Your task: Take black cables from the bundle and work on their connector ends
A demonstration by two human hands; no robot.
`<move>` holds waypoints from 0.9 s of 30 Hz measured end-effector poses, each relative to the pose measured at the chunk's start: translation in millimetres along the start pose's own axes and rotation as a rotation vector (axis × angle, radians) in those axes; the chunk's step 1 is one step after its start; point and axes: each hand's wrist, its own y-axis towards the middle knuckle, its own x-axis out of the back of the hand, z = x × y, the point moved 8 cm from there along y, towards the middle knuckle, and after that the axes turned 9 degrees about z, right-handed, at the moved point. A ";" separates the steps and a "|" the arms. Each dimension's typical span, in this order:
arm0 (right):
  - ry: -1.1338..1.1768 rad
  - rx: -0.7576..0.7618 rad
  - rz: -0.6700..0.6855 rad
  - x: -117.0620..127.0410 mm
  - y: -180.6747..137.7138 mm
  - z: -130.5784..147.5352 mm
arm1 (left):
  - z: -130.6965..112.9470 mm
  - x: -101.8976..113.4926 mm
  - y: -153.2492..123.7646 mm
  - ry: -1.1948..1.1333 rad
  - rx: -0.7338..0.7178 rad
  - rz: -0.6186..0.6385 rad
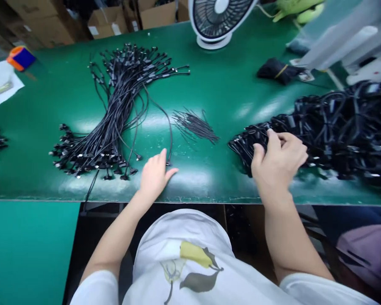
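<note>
My left hand lies flat on the green table near its front edge, fingers stretched out, fingertips touching the end of a loose black cable. That cable trails from a big fanned bundle of black cables on the left. My right hand reaches into a large tangled heap of coiled black cables on the right, fingers curled round some of them. A small pile of thin black twist ties lies between the two hands.
A white desk fan stands at the table's far edge. A small tied black bundle lies at the back right, an orange-and-blue object and white paper at the back left. Cardboard boxes stand behind the table.
</note>
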 end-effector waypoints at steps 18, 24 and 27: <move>0.218 0.766 0.380 -52.0 181.7 357.7 | 75.1 99.5 -66.8 -1.543 0.006 -0.158; 0.362 0.843 -0.260 96.2 199.4 364.6 | 105.2 103.6 -74.3 -1.168 0.035 -0.267; 0.263 0.887 -0.380 138.8 195.4 347.5 | 90.7 118.9 -91.9 -1.372 -0.188 -0.250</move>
